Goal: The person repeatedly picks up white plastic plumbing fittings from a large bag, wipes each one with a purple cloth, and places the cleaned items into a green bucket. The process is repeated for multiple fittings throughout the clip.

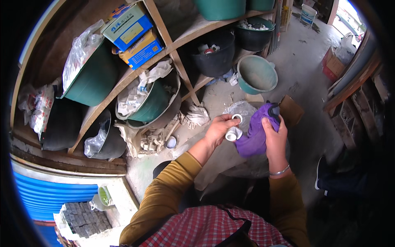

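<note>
My left hand grips a white plastic pipe fitting between thumb and fingers. Two round openings of it show, one above the other; whether it is a single piece cannot be told. To the right, my right hand holds a bunched purple cloth, its thumb pressed on top. The cloth's lower left end touches or nearly touches the fitting. Something dark and grey shows at the cloth's upper end, partly covered by it. Behind both hands lies a clear plastic bag.
A wooden shelf at left holds green and black tubs, boxes and plastic bags. An empty-looking green basin stands on the floor ahead. Several small fittings lie in a torn sack near a white glove. Cardboard lies at right; a shoe is nearby.
</note>
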Action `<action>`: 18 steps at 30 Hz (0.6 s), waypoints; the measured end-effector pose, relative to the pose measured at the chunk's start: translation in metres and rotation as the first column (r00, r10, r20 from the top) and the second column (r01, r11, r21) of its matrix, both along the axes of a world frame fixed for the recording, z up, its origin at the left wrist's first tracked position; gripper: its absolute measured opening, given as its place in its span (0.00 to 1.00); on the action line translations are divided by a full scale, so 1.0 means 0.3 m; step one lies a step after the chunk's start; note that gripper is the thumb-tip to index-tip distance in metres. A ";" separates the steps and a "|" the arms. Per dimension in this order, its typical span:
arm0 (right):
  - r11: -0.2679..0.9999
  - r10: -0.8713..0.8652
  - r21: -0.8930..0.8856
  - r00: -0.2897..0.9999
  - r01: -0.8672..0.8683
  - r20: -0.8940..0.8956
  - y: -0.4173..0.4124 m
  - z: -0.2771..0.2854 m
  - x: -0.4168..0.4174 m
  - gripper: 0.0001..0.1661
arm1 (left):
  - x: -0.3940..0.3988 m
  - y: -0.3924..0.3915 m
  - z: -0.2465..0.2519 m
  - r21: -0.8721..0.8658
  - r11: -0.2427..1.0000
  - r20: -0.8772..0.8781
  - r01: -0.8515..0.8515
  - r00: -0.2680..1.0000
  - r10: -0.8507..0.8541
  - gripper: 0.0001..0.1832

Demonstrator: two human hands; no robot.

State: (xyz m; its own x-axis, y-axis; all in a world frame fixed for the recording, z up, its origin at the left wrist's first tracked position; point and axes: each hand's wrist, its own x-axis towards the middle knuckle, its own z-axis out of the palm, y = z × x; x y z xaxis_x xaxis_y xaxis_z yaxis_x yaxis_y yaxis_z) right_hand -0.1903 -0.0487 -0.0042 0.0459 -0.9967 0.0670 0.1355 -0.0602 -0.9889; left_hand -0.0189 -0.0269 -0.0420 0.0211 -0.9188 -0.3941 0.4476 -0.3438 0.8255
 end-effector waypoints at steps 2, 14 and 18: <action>1.000 0.000 0.026 1.000 -0.001 0.016 0.007 0.024 -0.007 0.19 | 0.034 -0.045 -0.077 0.109 0.994 -0.045 0.006 0.999 -0.001 0.16; 0.992 -0.029 0.117 0.990 0.045 -0.139 -0.070 0.056 -0.045 0.19 | 0.077 -0.892 -0.097 0.055 0.998 0.109 -0.025 0.994 0.019 0.14; 0.973 0.022 0.231 0.998 -0.007 -0.064 -0.097 0.048 -0.046 0.20 | 0.116 -1.201 0.282 -0.063 0.969 0.185 -0.239 0.951 0.247 0.18</action>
State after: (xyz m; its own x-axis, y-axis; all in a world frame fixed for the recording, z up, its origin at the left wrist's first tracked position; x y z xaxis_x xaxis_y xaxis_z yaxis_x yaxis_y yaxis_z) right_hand -0.2040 -0.0779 0.0103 0.0573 -0.9842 -0.1678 0.0691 0.1716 -0.9827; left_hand 0.0158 -0.3872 0.0425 0.3164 -0.8914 -0.3246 0.3471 -0.2097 0.9141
